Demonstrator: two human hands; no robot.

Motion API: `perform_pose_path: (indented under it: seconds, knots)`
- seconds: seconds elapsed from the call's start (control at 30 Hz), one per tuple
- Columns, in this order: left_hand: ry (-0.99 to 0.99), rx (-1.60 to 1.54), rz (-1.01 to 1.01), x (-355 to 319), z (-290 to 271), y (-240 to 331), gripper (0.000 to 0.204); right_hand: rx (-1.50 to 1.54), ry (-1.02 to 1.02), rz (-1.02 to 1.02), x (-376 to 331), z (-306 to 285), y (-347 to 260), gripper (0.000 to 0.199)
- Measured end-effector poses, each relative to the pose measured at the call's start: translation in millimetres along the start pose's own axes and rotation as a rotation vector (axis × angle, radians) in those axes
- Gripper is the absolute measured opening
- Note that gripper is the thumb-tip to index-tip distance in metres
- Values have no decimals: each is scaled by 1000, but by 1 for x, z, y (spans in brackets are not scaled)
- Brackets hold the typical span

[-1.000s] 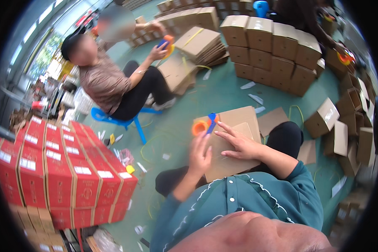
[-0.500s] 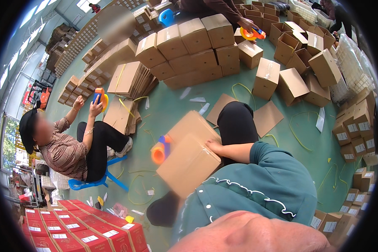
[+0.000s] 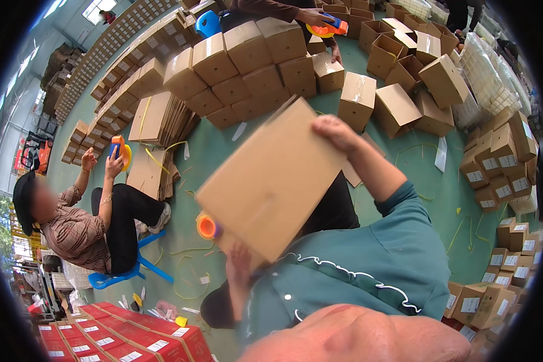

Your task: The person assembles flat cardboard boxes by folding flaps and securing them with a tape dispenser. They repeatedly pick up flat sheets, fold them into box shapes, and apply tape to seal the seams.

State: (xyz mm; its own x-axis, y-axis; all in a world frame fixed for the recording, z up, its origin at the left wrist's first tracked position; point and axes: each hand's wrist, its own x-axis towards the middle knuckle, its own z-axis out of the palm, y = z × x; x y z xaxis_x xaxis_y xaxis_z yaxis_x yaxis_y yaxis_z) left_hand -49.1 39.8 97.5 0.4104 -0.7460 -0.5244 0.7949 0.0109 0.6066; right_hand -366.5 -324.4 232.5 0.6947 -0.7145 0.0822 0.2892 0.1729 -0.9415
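A flattened brown cardboard box (image 3: 268, 184) is tilted up in front of me, slightly blurred. My right hand (image 3: 336, 131) is closed on its far right corner. By its near left edge is my left hand (image 3: 239, 258), fingers stretched out and lying against the cardboard; they are blurred. Just left of the cardboard, a tape dispenser with an orange roll (image 3: 207, 227) is partly hidden behind it. My bent knee (image 3: 330, 211) shows beneath the sheet's right side.
At left a person sits on a blue stool (image 3: 140, 265), holding a tape dispenser (image 3: 120, 152). Closed cartons (image 3: 247, 51) are stacked ahead; another person's hands work beyond them. Flattened boxes (image 3: 148, 172), open cartons (image 3: 407, 75) and red boxes (image 3: 127, 338) stand around. Yellow straps (image 3: 464, 235) litter the green floor.
My right hand has lifted the cardboard from its lower position and moved away from me with it. My left hand has come into sight at the near edge. The whole view has shifted somewhat.
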Motion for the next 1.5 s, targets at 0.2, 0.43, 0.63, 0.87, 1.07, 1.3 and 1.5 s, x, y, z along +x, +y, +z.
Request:
perform_pose_path:
  seconds: [0.2, 0.43, 0.63, 0.87, 1.07, 1.3, 1.5]
  knots:
    - [-46, 186, -44, 27, -1, -11, 34, 607, 459, -758, -26, -220, -205, 69]
    - [129, 654, 259, 45, 5, -8, 34, 604, 179, -113, 51, -159, -52, 35]
    - [328, 1440, 864, 61, -22, 35, 52, 14, 205, 512, 96, 61, 153, 47]
    - [313, 1706, 864, 87, -33, 16, 72, -655, 254, 648, 87, 69, 298, 61]
    - [451, 1885, 609, 113, -31, 21, 72, -1027, 278, 437, 82, 70, 301, 59]
    - [506, 1857, 320, 107, -27, 10, 42, -516, 269, 595, 88, 56, 281, 40]
    - [494, 1639, 276, 98, -39, 22, 53, -340, 11, 427, 84, 87, 264, 45]
